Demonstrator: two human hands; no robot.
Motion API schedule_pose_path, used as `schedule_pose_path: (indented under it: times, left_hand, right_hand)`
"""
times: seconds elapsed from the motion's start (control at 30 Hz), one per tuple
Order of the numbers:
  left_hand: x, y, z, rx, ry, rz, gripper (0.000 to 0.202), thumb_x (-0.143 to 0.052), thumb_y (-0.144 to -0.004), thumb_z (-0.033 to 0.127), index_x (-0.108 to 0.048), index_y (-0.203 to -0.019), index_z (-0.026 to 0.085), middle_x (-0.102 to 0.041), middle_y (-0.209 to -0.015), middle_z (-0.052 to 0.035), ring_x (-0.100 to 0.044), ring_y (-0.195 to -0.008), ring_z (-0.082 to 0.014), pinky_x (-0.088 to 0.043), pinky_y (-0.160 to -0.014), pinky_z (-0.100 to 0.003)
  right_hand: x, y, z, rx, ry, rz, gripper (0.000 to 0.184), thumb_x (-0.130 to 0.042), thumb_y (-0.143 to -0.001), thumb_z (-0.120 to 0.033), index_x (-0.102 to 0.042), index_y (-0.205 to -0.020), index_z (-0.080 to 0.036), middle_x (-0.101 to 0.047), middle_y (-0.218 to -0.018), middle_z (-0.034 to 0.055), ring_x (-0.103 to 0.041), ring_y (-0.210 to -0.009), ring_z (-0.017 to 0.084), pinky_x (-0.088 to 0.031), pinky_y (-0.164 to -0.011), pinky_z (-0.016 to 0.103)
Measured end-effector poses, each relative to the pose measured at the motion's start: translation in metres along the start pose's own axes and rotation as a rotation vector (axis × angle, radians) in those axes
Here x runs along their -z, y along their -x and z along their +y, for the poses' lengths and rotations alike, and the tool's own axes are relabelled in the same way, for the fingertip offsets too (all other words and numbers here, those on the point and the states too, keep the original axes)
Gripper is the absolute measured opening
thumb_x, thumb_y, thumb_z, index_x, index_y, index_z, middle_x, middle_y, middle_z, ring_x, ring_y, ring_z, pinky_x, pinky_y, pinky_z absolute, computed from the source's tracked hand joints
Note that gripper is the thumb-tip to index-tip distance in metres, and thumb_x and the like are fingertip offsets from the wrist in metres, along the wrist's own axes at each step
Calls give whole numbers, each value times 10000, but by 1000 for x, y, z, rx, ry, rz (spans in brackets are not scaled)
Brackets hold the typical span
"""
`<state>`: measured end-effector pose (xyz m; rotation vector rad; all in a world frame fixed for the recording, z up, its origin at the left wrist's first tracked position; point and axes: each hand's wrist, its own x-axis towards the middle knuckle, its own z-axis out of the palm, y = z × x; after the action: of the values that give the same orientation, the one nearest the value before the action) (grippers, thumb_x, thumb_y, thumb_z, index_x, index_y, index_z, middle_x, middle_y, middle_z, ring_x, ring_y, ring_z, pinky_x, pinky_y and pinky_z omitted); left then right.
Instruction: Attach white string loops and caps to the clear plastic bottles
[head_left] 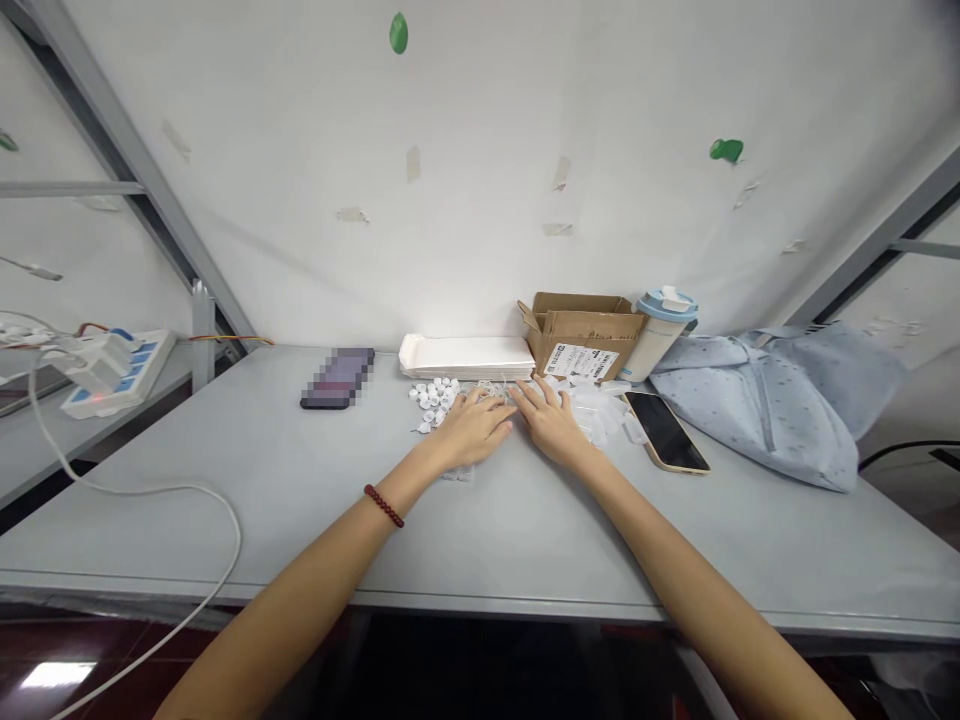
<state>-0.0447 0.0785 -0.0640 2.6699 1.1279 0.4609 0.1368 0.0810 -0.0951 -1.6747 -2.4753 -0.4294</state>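
Note:
My left hand (474, 428), with a red bead bracelet (384, 507) on its wrist, lies palm down with its fingers stretched out. Just beyond its fingertips is a small heap of thin pale pieces (491, 387), partly hidden by the fingers. Several small white caps (433, 396) are heaped to its left. A clear plastic piece (459, 474) shows below the palm. My right hand (551, 422) is flat and spread, its fingertips at the right side of the pale heap. Several translucent plastic pieces (596, 412) lie right beside it. Neither hand visibly holds anything.
Behind the hands are a stack of white paper sleeves (472, 354) and an open cardboard box (589, 325). To the right are a tumbler (657, 340), a phone (667, 432) and a blue cloth bag (765, 400). A pixelated dark object (337, 378) and white cable (187, 488) lie left.

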Motion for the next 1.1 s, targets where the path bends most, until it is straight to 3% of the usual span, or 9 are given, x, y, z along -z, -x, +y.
schedule_pose_path:
  times: [0.2, 0.33, 0.43, 0.57, 0.8, 1.1]
  left_hand:
    - [-2, -1, -1, 14, 19, 1, 395, -311, -924, 346, -571, -1155, 158, -561, -1224, -119, -375, -1162, -317, -298, -954, -522]
    - [-1, -4, -6, 92, 116, 90, 389, -345, -909, 338, -571, -1177, 170, -571, -1228, -87, -388, -1174, -284, -295, -995, -471]
    - [5, -6, -8, 185, 307, 214, 375, -387, -885, 326, -599, -1158, 179, -582, -1233, -65, -413, -1189, -247, -293, -1029, -398]
    - [15, -6, -12, 291, 719, 319, 334, -470, -832, 341, -661, -1064, 197, -616, -1196, -59, -470, -1177, -248, -319, -1010, -380]
    - [23, -3, -18, 336, 1293, 389, 357, -533, -776, 383, -672, -1018, 160, -597, -1206, -103, -501, -1115, -244, -435, -791, -302]
    - [29, -1, -22, 329, 1616, 369, 370, -500, -800, 349, -652, -1026, 98, -589, -1214, -139, -514, -1157, -251, -443, -906, -329]
  right_hand:
    - [-3, 0, -3, -24, -13, 9, 486, -229, -942, -213, -291, -1421, -168, -338, -1461, 127, -196, -1353, 321, -307, -943, 612]
    - [-3, 0, -4, -30, -36, 32, 452, -242, -952, -243, -344, -1387, -173, -392, -1418, 139, -242, -1309, 327, -308, -937, 571]
    - [-3, 0, -4, -51, -31, 62, 415, -299, -938, -223, -417, -1333, -179, -434, -1347, 163, -326, -1214, 327, -320, -916, 507]
    - [-1, 0, -6, -70, -15, 86, 364, -339, -925, -219, -492, -1254, -190, -474, -1231, 171, -378, -1104, 307, -321, -882, 460]
    - [3, 1, -8, -133, -13, 39, 315, -352, -931, -295, -541, -1158, -188, -542, -1081, 161, -416, -1024, 303, -281, -895, 523]
    - [8, -1, -6, -174, -69, 93, 298, -363, -925, -274, -547, -1145, -193, -563, -1066, 148, -439, -1028, 293, -260, -911, 506]
